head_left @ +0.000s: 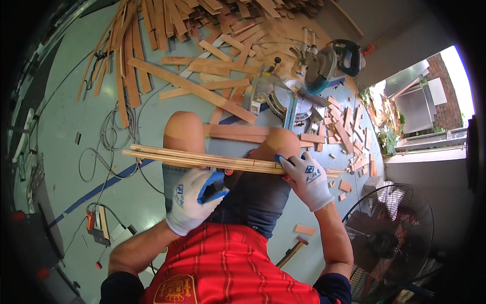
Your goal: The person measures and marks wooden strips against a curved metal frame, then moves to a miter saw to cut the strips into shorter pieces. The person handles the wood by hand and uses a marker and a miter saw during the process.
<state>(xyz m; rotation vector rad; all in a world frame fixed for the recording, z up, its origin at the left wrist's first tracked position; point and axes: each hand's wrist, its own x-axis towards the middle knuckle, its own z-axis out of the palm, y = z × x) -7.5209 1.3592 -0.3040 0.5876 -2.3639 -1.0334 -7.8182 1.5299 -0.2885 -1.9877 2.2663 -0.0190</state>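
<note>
A bundle of thin, long wooden strips (238, 163) lies across my bare knees, its left end reaching out over the floor. My right hand (310, 180), in a white glove with blue fingertips, is closed around the strips near their right end. Just below the strips, left of the middle, is my left hand (195, 200) in a matching glove. Its fingers and thumb curve apart around a dark gap, with nothing I can make out in it. A small red and black thing (229, 172) shows between that hand and the strips; its kind is unclear.
Ahead stands a mitre saw (298, 91) among wooden boards (192, 88) and scattered offcuts (344, 131). A coiled cable (119, 124) and a red-handled tool (92, 223) lie left. A hammer (292, 252) and a floor fan (390, 235) are at right.
</note>
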